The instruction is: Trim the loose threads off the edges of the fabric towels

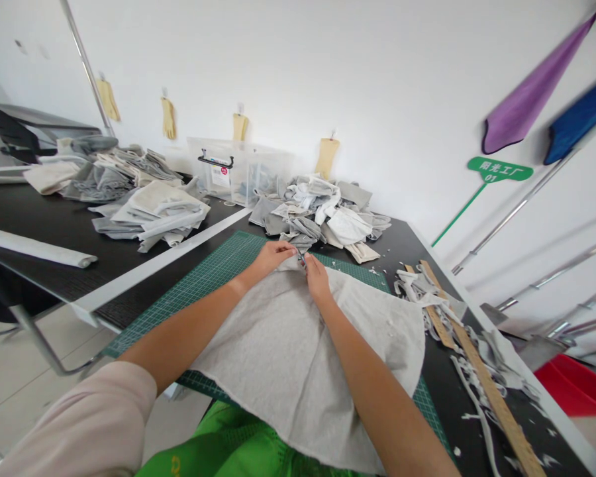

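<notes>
Green cloth lies at your lap, at 6 o'clock, with your pale sleeve (79, 430) at 7 o'clock. Beyond them the grey fabric (298, 351) is spread over the green cutting mat (218, 265) in the middle of the bench (442, 377). Both your arms reach across it to its far edge, at 12 o'clock.

You look to be working that far edge at one small spot. Keep the cloth flat on the mat and lightly taut between your hands. Let your forearms weigh the panel down so it does not creep, and keep your fingertips clear of the spot.

Your left hand (273, 255) is closed, fingers curled and pinching the edge of the fabric. Your right hand (318, 278) rests on the cloth just beside it, fingers drawn together toward the same spot. A small dark thing (302, 260) shows between the two hands, too small to name. I cannot tell whether your right hand grips it or only the cloth.

Cut strips (427, 291) and a wooden ruler (487, 384) lie at 3 o'clock. A heap of grey pieces (322, 215) sits just past your hands at 12 o'clock.
</notes>
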The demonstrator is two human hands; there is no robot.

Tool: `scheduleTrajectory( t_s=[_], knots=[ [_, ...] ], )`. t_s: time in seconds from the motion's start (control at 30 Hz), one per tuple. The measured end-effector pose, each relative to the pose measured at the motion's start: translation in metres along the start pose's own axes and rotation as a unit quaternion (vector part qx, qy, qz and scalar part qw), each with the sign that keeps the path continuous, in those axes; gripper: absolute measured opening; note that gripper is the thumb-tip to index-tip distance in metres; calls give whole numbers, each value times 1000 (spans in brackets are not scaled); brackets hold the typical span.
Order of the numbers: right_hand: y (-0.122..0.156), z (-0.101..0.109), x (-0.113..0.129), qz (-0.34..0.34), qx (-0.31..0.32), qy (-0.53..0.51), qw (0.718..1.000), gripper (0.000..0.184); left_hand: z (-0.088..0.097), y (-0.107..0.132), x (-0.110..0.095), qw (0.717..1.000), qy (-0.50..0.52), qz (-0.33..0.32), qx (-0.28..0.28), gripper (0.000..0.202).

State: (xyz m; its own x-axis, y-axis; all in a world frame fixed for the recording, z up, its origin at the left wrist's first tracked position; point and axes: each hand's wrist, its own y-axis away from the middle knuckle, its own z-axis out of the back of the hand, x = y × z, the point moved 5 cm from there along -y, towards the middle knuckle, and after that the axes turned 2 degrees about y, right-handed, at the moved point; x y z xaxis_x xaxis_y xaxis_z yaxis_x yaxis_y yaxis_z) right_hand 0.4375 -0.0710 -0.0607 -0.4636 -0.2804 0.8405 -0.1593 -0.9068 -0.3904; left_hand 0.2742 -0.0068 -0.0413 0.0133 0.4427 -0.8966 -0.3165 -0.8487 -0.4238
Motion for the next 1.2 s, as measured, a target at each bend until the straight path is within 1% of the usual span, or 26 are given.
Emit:
scheduleTrajectory(
  t_s=[0.13, 0.37, 0.53, 0.77, 1.03, 1.2],
  knots=[
    [0, -1, 1, 7, 3, 23, 1000, 49, -1, -1, 3, 1000, 7, -1, 1, 37],
    [5, -3, 6, -20, 30, 58, 998, 48, -2, 0, 3, 1000, 28, 14, -1, 41],
    [8, -2, 12, -12, 47, 87, 995, 45, -1, -1, 4, 1000, 27, 13, -5, 40],
    [12, -2, 18, 15, 42, 80, 996, 44, -1, 0, 2, 1000, 12, 16, -18, 38],
    [12, -1, 14, 5, 29, 95, 995, 45, -3, 1, 2, 1000, 19, 6, 1, 38],
    [12, -1, 14, 8, 40, 100, 994, 45, -2, 0, 6, 1000, 27, 3, 2, 35]
  ],
)
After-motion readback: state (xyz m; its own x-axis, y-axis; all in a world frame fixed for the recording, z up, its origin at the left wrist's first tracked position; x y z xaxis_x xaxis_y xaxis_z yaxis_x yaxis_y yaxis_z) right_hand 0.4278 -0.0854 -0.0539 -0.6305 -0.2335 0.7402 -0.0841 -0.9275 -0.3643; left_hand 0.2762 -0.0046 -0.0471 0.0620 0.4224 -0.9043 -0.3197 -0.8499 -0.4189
